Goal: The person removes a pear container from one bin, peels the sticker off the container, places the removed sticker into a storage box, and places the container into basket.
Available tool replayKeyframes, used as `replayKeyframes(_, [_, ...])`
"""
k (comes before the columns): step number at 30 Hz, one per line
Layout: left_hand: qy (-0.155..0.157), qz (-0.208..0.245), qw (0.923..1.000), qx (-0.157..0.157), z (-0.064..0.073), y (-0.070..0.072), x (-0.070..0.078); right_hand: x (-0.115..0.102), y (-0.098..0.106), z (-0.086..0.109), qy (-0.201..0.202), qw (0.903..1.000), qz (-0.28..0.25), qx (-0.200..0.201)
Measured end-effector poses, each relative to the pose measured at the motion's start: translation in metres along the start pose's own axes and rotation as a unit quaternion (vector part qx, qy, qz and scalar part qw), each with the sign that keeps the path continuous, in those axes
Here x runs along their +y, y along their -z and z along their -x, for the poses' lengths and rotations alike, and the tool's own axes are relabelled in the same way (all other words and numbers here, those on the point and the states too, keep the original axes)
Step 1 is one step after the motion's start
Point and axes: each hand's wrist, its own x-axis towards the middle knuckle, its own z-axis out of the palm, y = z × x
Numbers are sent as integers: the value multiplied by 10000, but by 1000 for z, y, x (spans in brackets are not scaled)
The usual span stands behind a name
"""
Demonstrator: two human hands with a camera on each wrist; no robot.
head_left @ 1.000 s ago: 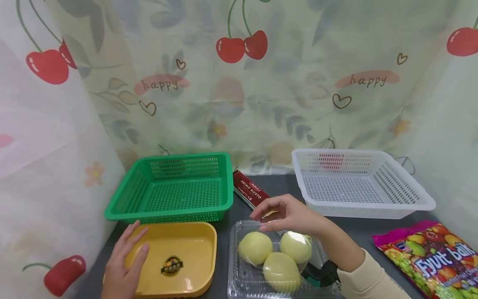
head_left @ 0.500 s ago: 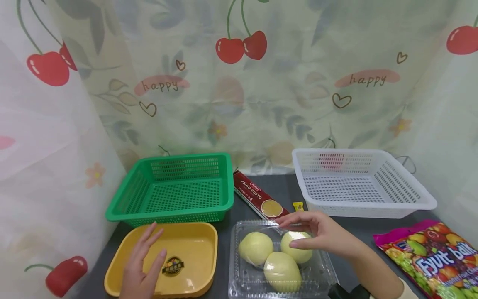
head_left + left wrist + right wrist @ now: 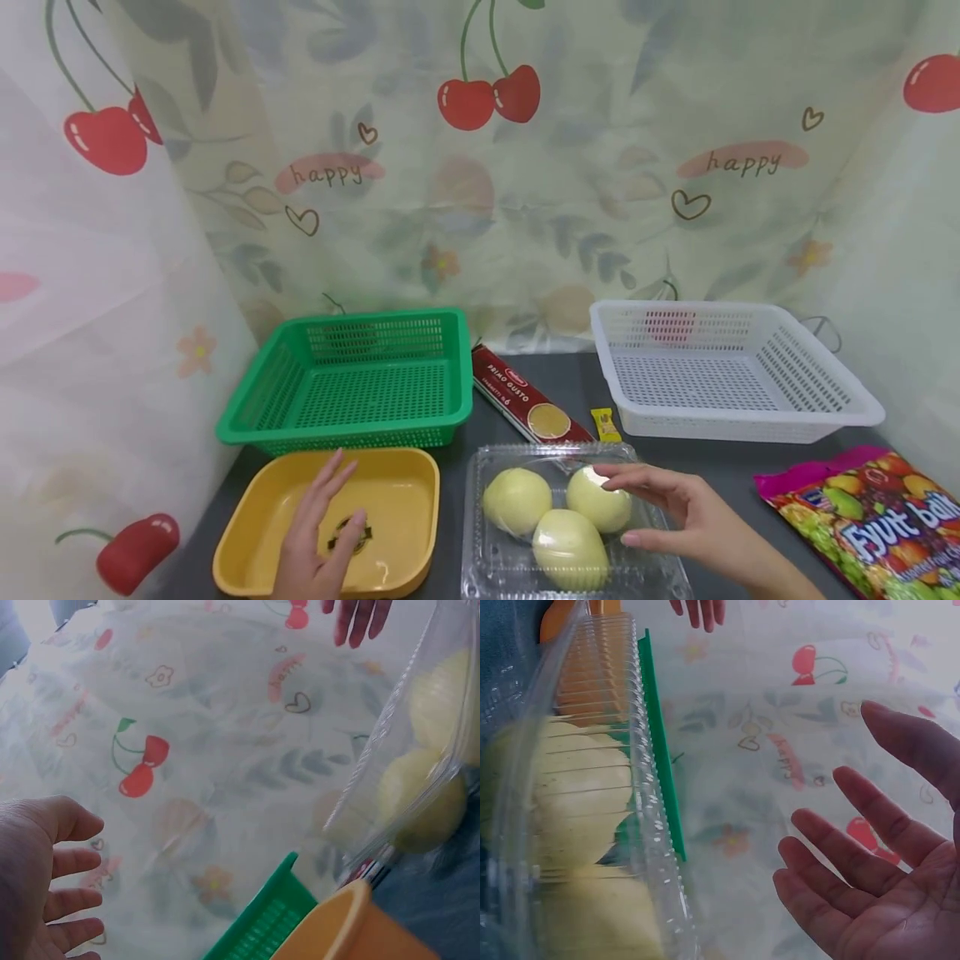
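Observation:
A clear plastic clamshell box (image 3: 495, 567) with three pale yellow-green round fruits (image 3: 570, 550) inside stands at the front middle in the head view. Over its right side hovers my right hand (image 3: 686, 521), fingers spread loosely and holding nothing. My left hand (image 3: 315, 542) is above the yellow tray (image 3: 255, 517), its fingers extended and apart, also holding nothing. In the left wrist view the left hand (image 3: 52, 877) shows separated fingers with the clamshell off to the far side. The right wrist view has the right hand (image 3: 877, 877) with its palm visible beside the box.
Behind the yellow tray is a green basket (image 3: 367, 392); a white basket (image 3: 720, 383) stands at the back right. Between them lie a dark red spaghetti box (image 3: 525, 400) and a small yellow packet (image 3: 606, 425). A colourful candy bag (image 3: 870, 517) lies at the right.
My right hand has moved right and lower, from over the box's back edge to its right side, uncovering the spaghetti box and yellow packet. My left hand has shifted right over the yellow tray.

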Motion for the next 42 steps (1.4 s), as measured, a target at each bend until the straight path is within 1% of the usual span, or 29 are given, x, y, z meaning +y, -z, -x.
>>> replayKeyframes(3, [-135, 23, 9999, -35, 3, -8, 4, 4, -1, 11, -188, 9997, -20, 131])
replayKeyframes(5, [-121, 47, 9999, -48, 5, -12, 8, 9, 0, 18, -306, 9993, -21, 202])
replayKeyframes(8, [19, 92, 9999, -82, 8, -18, 12, 15, 1, 26, -488, 9981, -24, 368])
replayKeyframes(11, [226, 142, 9995, -155, 10, -23, 16, 21, 1, 34, -482, 9974, -35, 526])
replayKeyframes(14, [302, 134, 9992, -218, 12, -28, 18, 25, -1, 40, -246, 9971, 176, 693])
replayKeyframes(18, [155, 115, 9995, -266, 15, -35, 21, 32, -1, 46, 113, 9946, 667, 789])
replayKeyframes(20, [104, 121, 9994, -313, 18, -38, 23, 36, 0, 49, 249, 9935, 766, 805])
replayKeyframes(22, [87, 123, 9992, -363, 20, -42, 24, 42, 0, 53, 499, 9938, 657, 746])
replayKeyframes(24, [72, 96, 9992, -382, 22, -46, 26, 50, 0, 55, 889, 9929, 456, 646])
replayKeyframes(26, [34, 86, 9993, -372, 25, -50, 26, 59, 0, 56, 1341, 9893, 247, 522])
replayKeyframes(28, [99, 173, 9990, -401, 27, -54, 27, 66, -1, 57, 1683, 9848, 25, 426])
replayKeyframes(29, [134, 113, 9989, -436, 29, -57, 25, 69, -1, 57, 1725, 9840, -41, 450])
replayKeyframes(32, [252, 249, 9974, -629, 32, -63, 26, 74, -3, 60, 1584, 9847, -87, 716])
replayKeyframes(33, [404, 296, 9959, -757, 32, -64, 28, 73, -5, 61, 1375, 9868, -50, 854])
replayKeyframes(35, [457, 280, 9943, -925, 33, -66, 31, 70, -8, 61, 1041, 9881, 80, 1132])
replayKeyframes(36, [590, 456, 9917, -1047, 33, -66, 35, 69, -10, 60, 906, 9880, 143, 1240])
replayKeyframes(39, [891, 547, 9846, -1398, 33, -67, 41, 66, -14, 58, 546, 9866, 378, 1488])
replayKeyframes(40, [870, 599, 9840, -1437, 33, -69, 42, 67, -16, 58, 540, 9858, 443, 1525])
replayKeyframes(42, [1037, 746, 9789, -1594, 34, -71, 44, 69, -17, 57, 539, 9845, 576, 1567])
